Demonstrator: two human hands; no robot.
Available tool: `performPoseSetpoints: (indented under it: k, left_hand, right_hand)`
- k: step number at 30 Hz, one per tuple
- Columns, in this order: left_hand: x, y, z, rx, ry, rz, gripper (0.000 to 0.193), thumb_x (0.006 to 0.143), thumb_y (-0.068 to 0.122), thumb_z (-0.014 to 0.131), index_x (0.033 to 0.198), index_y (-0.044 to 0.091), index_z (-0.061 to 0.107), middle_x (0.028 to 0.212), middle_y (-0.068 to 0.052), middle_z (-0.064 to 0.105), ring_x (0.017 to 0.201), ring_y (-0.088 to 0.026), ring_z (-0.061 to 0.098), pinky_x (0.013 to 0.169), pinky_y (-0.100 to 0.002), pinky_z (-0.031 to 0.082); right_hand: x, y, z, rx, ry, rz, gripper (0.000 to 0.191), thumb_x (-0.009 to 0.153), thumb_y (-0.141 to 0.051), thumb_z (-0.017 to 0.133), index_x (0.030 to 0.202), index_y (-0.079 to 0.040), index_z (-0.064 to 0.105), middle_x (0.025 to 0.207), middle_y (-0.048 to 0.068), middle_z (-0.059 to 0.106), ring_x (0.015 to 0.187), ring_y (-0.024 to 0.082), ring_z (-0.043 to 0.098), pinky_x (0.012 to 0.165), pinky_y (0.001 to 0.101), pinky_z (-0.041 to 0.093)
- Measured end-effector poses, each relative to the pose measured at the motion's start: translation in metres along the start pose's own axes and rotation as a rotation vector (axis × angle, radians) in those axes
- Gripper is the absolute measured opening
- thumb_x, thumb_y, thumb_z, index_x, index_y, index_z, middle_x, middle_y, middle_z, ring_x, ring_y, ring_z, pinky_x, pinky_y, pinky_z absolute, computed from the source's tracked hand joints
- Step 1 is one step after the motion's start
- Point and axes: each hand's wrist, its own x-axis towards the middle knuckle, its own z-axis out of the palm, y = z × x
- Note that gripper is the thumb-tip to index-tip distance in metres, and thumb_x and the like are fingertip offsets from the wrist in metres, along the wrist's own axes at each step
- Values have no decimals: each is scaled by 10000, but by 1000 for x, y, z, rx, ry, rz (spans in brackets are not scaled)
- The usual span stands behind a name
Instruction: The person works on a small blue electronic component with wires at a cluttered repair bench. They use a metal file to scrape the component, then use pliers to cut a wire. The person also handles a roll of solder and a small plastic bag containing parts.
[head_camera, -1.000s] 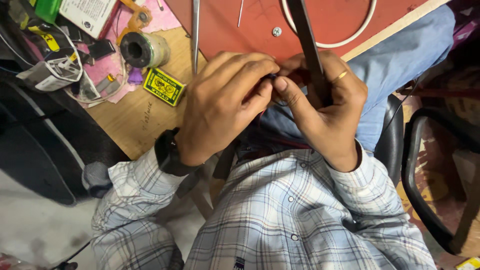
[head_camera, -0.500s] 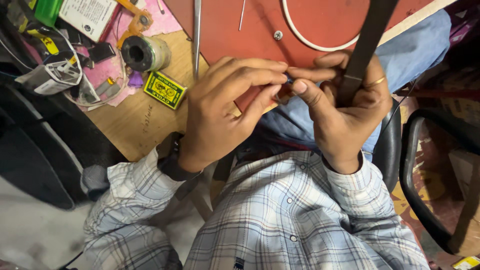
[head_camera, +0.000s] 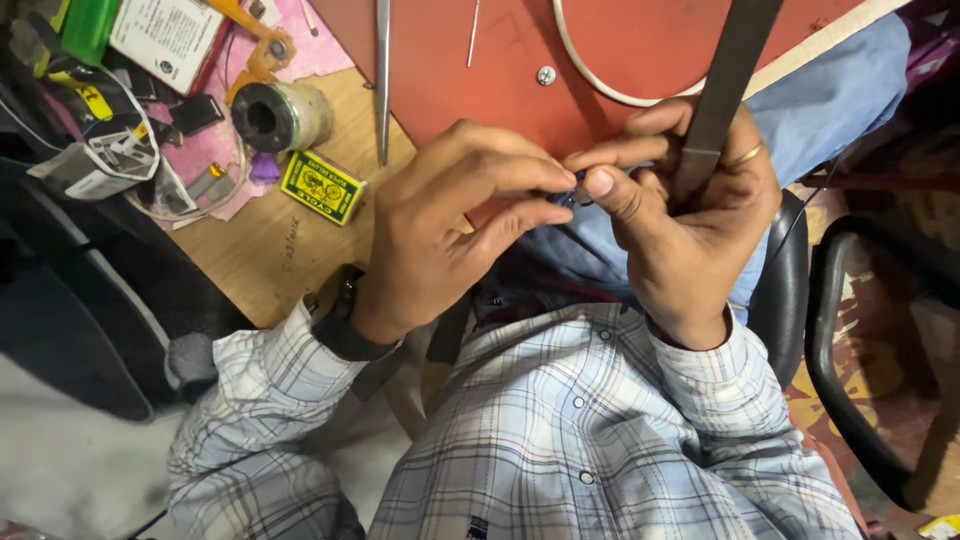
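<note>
Head view: red board (head_camera: 640, 60) lies beyond the grip, dark strap (head_camera: 722, 95) clamped in right hand (head_camera: 690, 230) — left hand (head_camera: 450, 230) just beside, fingertips of both pinched shut on a tiny dark piece (head_camera: 578, 190) between them.

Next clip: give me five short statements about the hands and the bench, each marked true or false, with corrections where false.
1. The left hand and right hand pinch a small dark part between their fingertips. True.
2. The flat black strap lies loose on the floor. False: the right hand grips it, and it rises out of frame.
3. The right hand wears a gold ring. True.
4. The yellow matchbox lies on the red mat. False: it lies on the wooden tabletop.
5. The left wrist is bare. False: it wears a black watch.
</note>
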Motion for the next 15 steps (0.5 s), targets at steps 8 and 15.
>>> performPoseSetpoints:
  k: [8, 15]
  left_hand:
    - [1, 0, 3, -19, -2, 29, 319, 948, 39, 882, 1219, 103, 728, 1154, -38, 691, 978, -130, 741, 825, -239, 628]
    - [4, 3, 1, -48, -2, 39, 285, 972, 41, 856, 1219, 78, 719, 1145, -60, 713, 1030, -168, 749, 869, -252, 633]
  right_hand:
    - [-4, -3, -3, 3, -6, -63, 326, 953, 139, 753, 1168, 44, 527, 1025, 134, 689, 903, 210, 777, 604, 176, 489]
    - [-4, -4, -4, -73, 17, -86, 333, 908, 145, 769, 1135, 68, 538, 1032, 146, 689, 960, 258, 781, 580, 183, 507]
